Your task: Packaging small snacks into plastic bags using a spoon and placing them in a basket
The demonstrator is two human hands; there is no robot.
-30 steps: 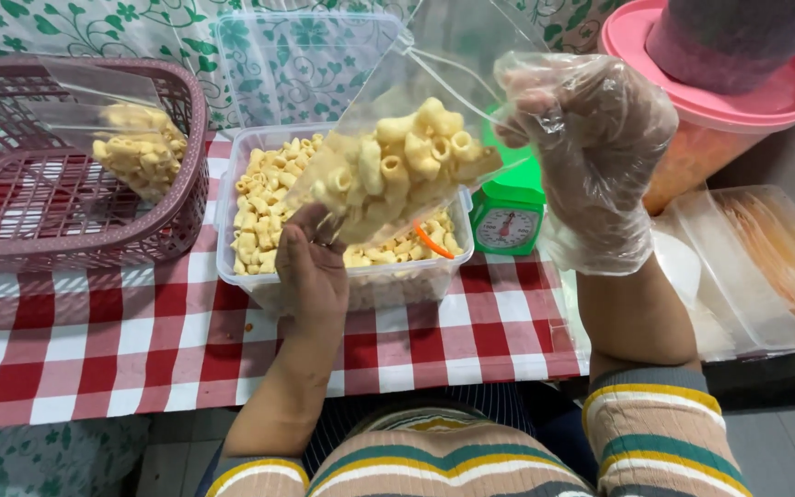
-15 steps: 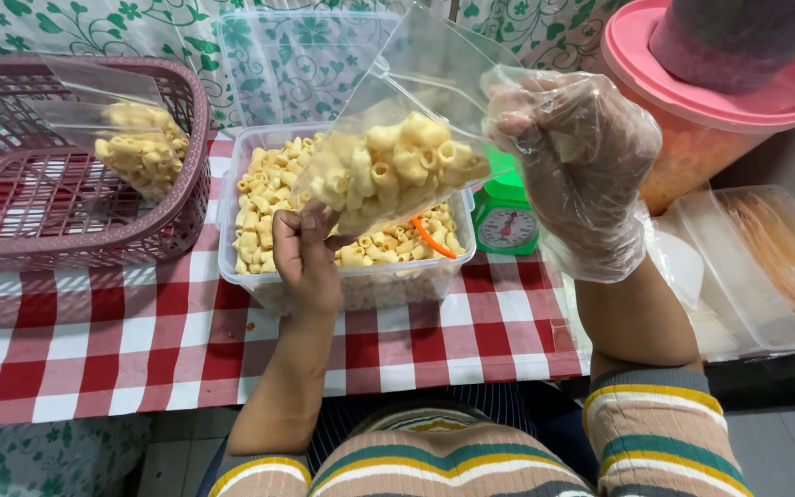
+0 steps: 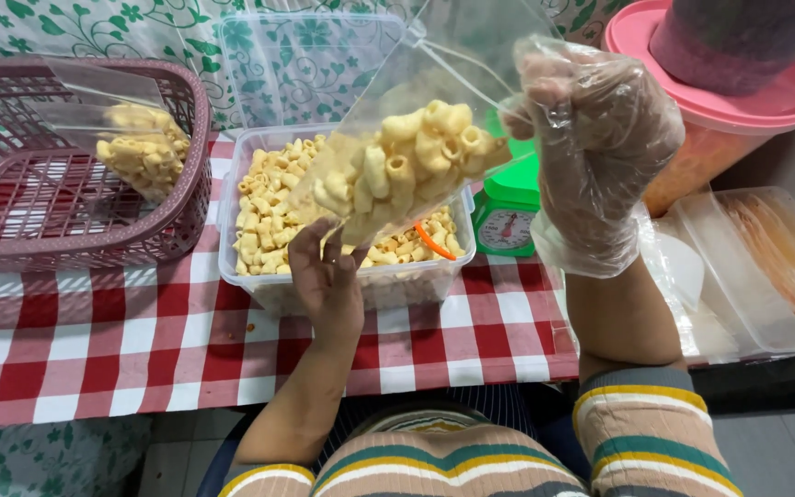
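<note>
A clear plastic bag (image 3: 397,166) partly filled with yellow tube-shaped snacks hangs tilted above a clear plastic tub (image 3: 259,285) holding more of the same snacks. My left hand (image 3: 324,276), bare, grips the bag's lower corner from beneath. My right hand (image 3: 591,138), in a thin clear glove, pinches the bag's upper edge at the right. An orange scoop (image 3: 432,242) lies in the tub under the bag.
A maroon basket (image 3: 94,248) at the left holds another filled snack bag (image 3: 144,152). A green kitchen scale (image 3: 508,212) stands right of the tub. A pink-lidded container (image 3: 720,101) and clear lidded boxes (image 3: 766,267) sit at the right. The tub's lid (image 3: 296,64) leans behind.
Both hands have lifted the bag slightly and tilted it; my left hand has shifted its hold under the bag's lower corner. The view has moved closer.
</note>
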